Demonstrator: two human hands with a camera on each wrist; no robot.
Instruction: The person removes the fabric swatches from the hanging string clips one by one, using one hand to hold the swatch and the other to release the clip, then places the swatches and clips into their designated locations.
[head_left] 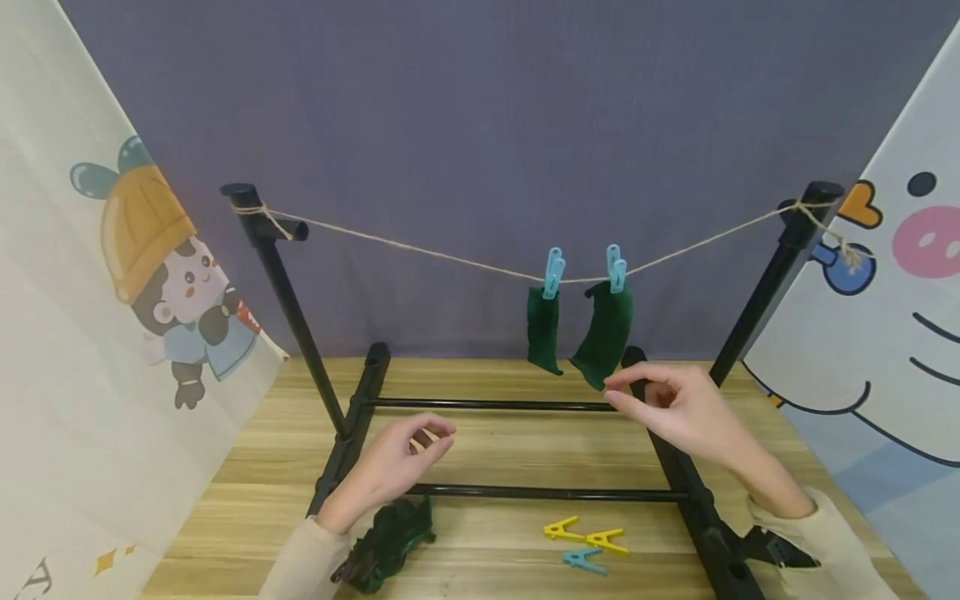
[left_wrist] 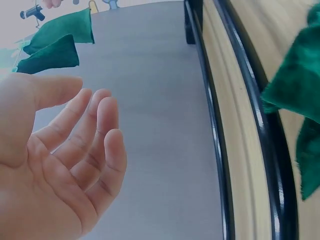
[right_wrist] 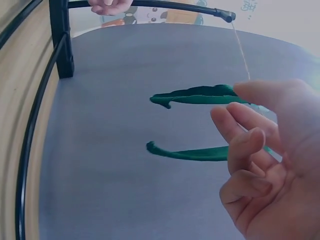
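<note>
OK, here's the string (head_left: 405, 247), sagging btw two posts (head_left: 297, 321) of the black stand (head_left: 551, 495), w/ two green cloths hung on it: the narrower cloth (head_left: 543, 329) near mid-string, the wider cloth (head_left: 611, 321) just to its R. Each hangs from its own light blue peg: one peg (head_left: 554, 273) for the narrower, another peg (head_left: 617, 271) for the wider. R hand (head_left: 678, 408) is up below the string, right by the wider cloth's bottom corner, thumb & index bent toward each other w/ a gap btw the tips, nothing gripped; hard to say if a fingertip brushes that cloth. L hand (head_left: 397, 454) is under the string's L half, fingers loosely curved, palm empty, well apart from both hung cloths. Down on the desk (head_left: 495, 450), below the string's L half, a crumpled green heap (head_left: 392, 542) lies just beside the L sleeve (head_left: 303, 562). Below the string's R half: two yellow pegs (head_left: 562, 528) & a loose blue peg (head_left: 584, 560) next to them. Behind the string, a grey-blue curtain (head_left: 450, 125)
</note>
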